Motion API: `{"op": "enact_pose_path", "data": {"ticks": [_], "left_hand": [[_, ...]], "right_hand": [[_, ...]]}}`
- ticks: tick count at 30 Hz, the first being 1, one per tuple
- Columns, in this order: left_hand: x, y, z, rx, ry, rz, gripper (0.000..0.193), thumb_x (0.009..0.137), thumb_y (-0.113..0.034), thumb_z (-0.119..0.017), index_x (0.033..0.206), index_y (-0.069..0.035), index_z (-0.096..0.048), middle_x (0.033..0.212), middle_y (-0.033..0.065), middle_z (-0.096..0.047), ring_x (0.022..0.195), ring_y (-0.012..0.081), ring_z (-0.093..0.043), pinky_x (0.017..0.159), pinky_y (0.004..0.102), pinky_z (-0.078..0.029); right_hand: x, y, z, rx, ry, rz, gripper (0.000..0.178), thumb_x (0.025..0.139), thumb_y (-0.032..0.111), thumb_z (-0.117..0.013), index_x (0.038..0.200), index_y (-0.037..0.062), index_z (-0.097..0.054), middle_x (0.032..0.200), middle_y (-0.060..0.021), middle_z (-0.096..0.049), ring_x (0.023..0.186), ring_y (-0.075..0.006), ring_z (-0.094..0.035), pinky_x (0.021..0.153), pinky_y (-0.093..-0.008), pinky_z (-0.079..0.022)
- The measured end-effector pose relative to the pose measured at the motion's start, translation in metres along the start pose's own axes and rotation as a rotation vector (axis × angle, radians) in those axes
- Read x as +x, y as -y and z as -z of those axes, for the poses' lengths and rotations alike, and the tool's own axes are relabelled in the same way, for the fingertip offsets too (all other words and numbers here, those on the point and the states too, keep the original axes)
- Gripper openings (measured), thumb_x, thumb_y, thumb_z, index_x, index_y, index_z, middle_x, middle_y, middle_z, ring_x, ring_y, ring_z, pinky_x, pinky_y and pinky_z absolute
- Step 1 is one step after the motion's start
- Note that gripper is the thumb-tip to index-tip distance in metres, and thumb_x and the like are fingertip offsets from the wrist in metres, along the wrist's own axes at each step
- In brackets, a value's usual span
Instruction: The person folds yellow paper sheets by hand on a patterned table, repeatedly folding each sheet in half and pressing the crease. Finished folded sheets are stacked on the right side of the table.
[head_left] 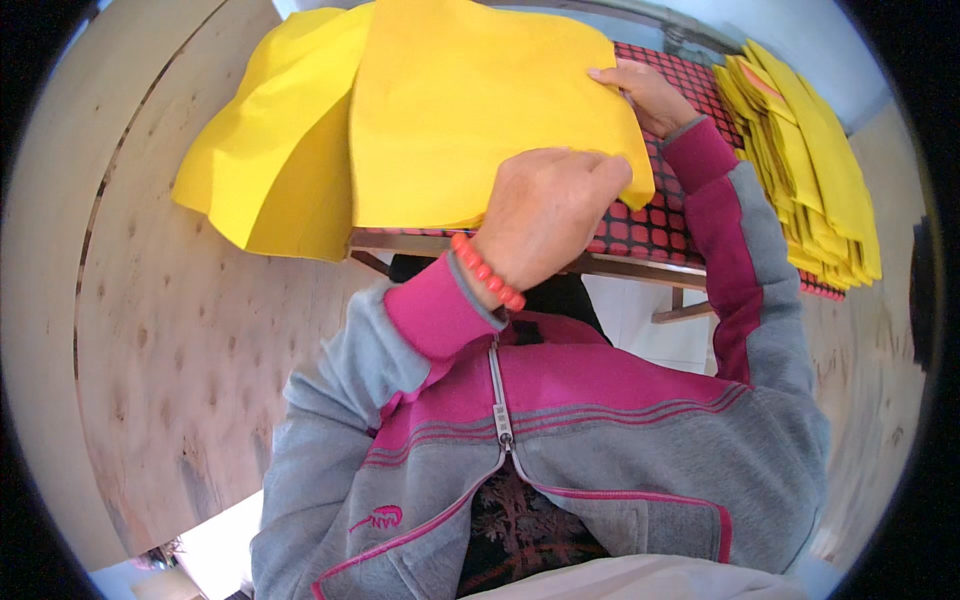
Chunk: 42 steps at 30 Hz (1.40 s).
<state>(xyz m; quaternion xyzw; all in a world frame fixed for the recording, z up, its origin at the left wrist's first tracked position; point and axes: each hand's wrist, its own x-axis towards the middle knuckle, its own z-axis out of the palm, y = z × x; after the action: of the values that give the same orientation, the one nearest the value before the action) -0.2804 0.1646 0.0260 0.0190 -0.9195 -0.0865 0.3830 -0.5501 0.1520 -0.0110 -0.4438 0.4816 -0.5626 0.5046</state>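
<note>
A large sheet of yellow cloth [450, 110] lies over the table and hangs past its left and near sides. My left hand [550, 210], with a red bead bracelet at the wrist, is closed at the cloth's near right corner. Its fingertips are mostly hidden under the hand, pinching the edge. Farther up the same right edge, my right hand [655, 95] grips the cloth with the thumb on top and the fingers beneath. At the left, another yellow panel [275, 140] droops in folds; I cannot tell whether it joins the first.
The table carries a red-and-black checked cover [665, 215]. A stack of folded yellow cloths [810, 170] sits at the right, bending over the table's edge. Pale wooden boards [190, 350] fill the left side. A wooden rail [620, 266] runs along the near edge.
</note>
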Motion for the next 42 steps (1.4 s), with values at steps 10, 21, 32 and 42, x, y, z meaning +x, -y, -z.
{"op": "enact_pose_path", "data": {"ticks": [10,21,32,42], "left_hand": [[0.023,0.009,-0.072,-0.455,0.515,0.074,0.021,0.096,-0.024,-0.058,0.103,-0.006,-0.066,0.093,0.0173,-0.068,0.087,0.0338,-0.067,0.076,0.0412,-0.053],[0.057,0.147,-0.108,-0.030,0.430,-0.155,0.038,0.098,-0.023,-0.053,0.131,-0.006,-0.057,0.134,0.0173,-0.057,0.127,0.0329,-0.052,0.105,0.0445,-0.041],[0.051,0.165,-0.139,0.249,0.583,0.047,0.071,0.096,-0.061,-0.042,0.152,-0.017,-0.036,0.158,0.0180,-0.029,0.147,0.0355,-0.026,0.113,0.0626,-0.023],[0.045,0.166,-0.137,0.111,0.583,-0.112,0.071,0.094,-0.065,-0.043,0.152,-0.023,-0.037,0.159,0.0186,-0.027,0.147,0.0378,-0.025,0.114,0.0637,-0.020]], "right_hand": [[-0.008,-0.050,0.122,-0.622,-0.266,-0.032,0.039,0.080,0.023,-0.075,0.103,-0.0069,-0.069,0.097,-0.0121,-0.072,0.084,-0.0204,-0.067,0.075,-0.0329,-0.052],[-0.020,-0.044,0.117,-0.431,-0.304,-0.081,0.036,0.082,0.020,-0.074,0.108,-0.0041,-0.068,0.097,-0.0075,-0.071,0.083,-0.0155,-0.066,0.074,-0.0315,-0.053],[-0.029,-0.029,0.107,-0.434,-0.281,-0.154,0.033,0.087,0.014,-0.069,0.115,-0.0034,-0.065,0.100,-0.0062,-0.071,0.083,-0.0134,-0.067,0.074,-0.0282,-0.054],[-0.027,-0.006,0.105,-0.490,-0.259,-0.354,0.038,0.088,0.025,-0.072,0.114,-0.0012,-0.065,0.099,-0.0069,-0.072,0.079,-0.0139,-0.069,0.069,-0.0270,-0.056]]}}
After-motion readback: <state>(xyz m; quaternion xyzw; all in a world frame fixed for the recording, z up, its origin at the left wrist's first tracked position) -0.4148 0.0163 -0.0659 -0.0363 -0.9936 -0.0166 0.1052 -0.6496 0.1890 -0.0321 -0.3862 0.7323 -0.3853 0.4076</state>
